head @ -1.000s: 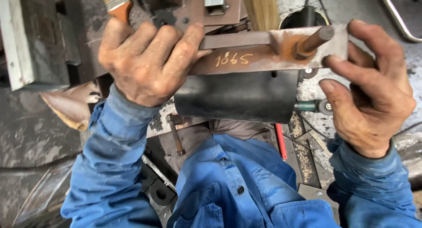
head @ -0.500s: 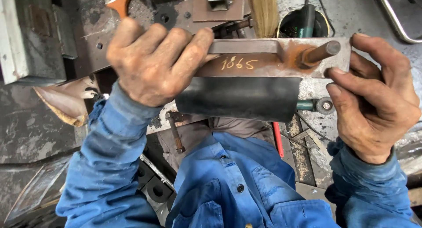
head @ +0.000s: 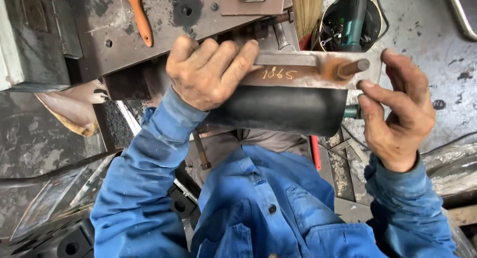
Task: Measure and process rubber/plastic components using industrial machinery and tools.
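Gripping a rusty steel bar at both ends, we close our left hand over one end while our right hand pinches the other beside its threaded stud. A dark curved sheet hangs just below the bar, over our lap. We judge the pinch could slip on the gritty metal, letting the bar tip. Beyond the grip lie a steel workbench, an orange-handled brush, a tool bucket and stained concrete floor.
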